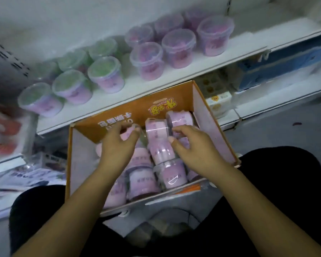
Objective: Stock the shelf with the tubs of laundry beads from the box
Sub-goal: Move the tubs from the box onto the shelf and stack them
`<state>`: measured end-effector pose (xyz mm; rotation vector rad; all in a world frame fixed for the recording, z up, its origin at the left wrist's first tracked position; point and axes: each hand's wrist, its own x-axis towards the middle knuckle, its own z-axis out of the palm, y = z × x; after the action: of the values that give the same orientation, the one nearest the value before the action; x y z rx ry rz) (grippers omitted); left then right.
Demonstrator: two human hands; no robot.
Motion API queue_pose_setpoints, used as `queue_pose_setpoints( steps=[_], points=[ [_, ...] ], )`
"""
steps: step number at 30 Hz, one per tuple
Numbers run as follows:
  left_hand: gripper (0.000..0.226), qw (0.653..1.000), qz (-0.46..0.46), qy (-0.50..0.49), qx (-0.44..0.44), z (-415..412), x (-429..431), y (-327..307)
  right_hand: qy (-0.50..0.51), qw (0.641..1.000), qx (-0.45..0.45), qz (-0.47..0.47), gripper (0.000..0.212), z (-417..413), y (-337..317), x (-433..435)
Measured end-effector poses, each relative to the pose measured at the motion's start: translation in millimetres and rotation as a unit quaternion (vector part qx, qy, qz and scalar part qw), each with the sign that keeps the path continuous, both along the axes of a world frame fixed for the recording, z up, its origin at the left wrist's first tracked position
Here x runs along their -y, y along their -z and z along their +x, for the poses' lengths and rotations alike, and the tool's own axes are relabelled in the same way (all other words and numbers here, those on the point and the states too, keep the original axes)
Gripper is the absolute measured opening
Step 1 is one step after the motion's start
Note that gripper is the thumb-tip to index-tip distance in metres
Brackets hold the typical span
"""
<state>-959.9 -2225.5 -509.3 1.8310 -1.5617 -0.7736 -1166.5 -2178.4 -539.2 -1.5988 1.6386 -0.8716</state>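
Shop shelving fills the back of the view, and the white shelf (156,84) already carries two groups of stock. The green-topped tubs (106,75) stand to the left and the purple-topped tubs (178,47) to the right. All of them are upright with their clear lids up.

Below the shelf's front edge sits the open orange cardboard box (130,112), just in front of the person's dark-clad knees. The remaining tubs of laundry beads (156,151) are heaped inside it, and most lie tipped on their sides with the long axis roughly along the box floor. Blur hides which way each lid faces.

The left hand (119,143) is down in the far-left corner. Its fingers and thumb are curled round the left tub (126,135) — a grip from above, as far as I can judge. The right hand (189,145) does the same toward the middle, thumb on one side and fingers on the other side of the right tub (184,144).

I'd guess these tubs are light, with stiff plastic walls and loose beads that shift when tilted. The glossy label film looks slick and the lids look like thin snap-ons. The safer hold is therefore round the wall just under the rim — not by the lid. Each tub will need turning through a quarter to stand lid-up like its neighbours on the shelf.
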Motion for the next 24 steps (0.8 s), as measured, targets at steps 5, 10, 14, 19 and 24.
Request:
queue_pose_setpoints(
  steps=[5,10,14,19,24],
  points=[
    [0.036,0.992,0.015,-0.098,0.081,77,-51,24,-0.069,0.993,-0.036,0.084,0.037,42,19,-16],
    [0.061,0.976,0.014,-0.161,0.147,134,-78,41,-0.135,0.98,-0.052,0.139,0.036,81,18,-15],
    [0.056,0.963,0.096,-0.25,0.018,154,-90,54,-0.176,0.971,-0.061,0.153,0.029,113,21,-11],
    [0.055,0.948,0.138,-0.276,-0.082,166,-88,67,-0.207,0.965,-0.067,0.148,0.025,155,28,2],
    [0.054,0.949,0.118,-0.275,-0.097,174,-83,79,-0.206,0.967,-0.082,0.126,0.034,195,42,34]
  ],
)
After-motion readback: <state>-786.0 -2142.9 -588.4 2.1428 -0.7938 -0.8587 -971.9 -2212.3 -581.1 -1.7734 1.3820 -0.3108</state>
